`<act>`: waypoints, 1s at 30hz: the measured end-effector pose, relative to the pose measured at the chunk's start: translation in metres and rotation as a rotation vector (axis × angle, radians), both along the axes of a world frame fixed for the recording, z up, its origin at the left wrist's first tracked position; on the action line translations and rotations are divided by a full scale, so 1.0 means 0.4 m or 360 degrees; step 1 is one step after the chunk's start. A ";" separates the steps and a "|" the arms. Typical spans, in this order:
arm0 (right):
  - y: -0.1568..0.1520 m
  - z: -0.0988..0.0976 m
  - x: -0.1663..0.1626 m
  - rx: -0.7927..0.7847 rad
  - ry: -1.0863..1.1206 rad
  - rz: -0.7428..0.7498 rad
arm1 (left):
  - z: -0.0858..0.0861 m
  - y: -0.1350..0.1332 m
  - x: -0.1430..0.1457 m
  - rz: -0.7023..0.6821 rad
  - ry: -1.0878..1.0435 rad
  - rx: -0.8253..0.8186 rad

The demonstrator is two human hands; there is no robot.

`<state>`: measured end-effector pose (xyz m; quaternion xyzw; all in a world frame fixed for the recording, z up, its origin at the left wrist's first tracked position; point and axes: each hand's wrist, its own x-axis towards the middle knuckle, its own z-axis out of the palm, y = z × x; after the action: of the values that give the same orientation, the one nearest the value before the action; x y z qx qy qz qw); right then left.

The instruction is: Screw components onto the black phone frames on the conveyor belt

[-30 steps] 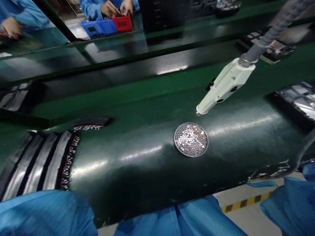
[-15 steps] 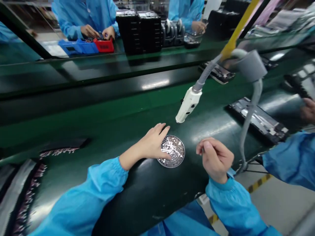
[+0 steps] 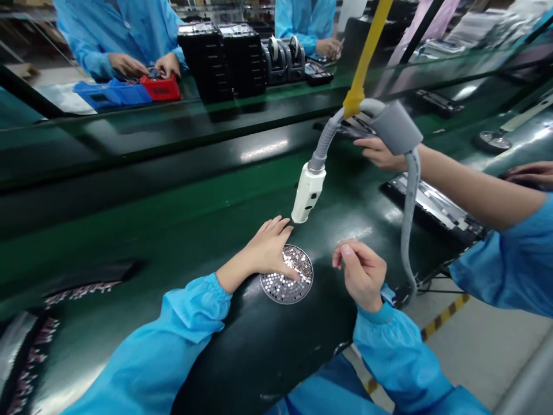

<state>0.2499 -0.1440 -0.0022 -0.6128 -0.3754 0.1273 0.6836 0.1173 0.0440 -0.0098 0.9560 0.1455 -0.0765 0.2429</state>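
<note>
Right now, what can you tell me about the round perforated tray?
The round tray looks like silvery metal, with a thin rim and a face patterned with small holes, many showing bright. It lies flat on the green worktop; small shiny pieces crowd its far-right part. The left hand hides its far-left edge; whether they touch is unclear.

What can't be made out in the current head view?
Head view: upper-left part of the round tray, hidden by the left hand; whether they touch is unclear.
Head view: whether the right hand holds anything; its own curl hides the inside.
Head view: the small metal pieces in the tray, too small to identify.
Head view: full length of the grey strip, cut off by the left edge and blurred.
</note>
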 end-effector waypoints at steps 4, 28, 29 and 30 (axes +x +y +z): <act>0.003 -0.007 0.004 -0.0031 -0.0003 0.0001 | 0.007 -0.023 0.000 0.0008 -0.0011 0.0047; 0.037 0.024 0.039 -0.0236 0.0106 -0.0014 | 0.043 -0.080 -0.100 0.0240 0.0037 0.0064; 0.051 0.027 0.044 -0.0256 0.0113 -0.0023 | 0.040 -0.081 -0.127 0.0249 0.0018 0.0050; 0.067 0.029 0.049 -0.0280 0.0123 -0.0024 | 0.035 -0.084 -0.153 0.0259 -0.0008 0.0037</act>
<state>0.2695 -0.1170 0.0094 -0.6680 -0.3316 0.1782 0.6419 0.0563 0.0102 0.0044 0.9440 0.2229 -0.0525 0.2374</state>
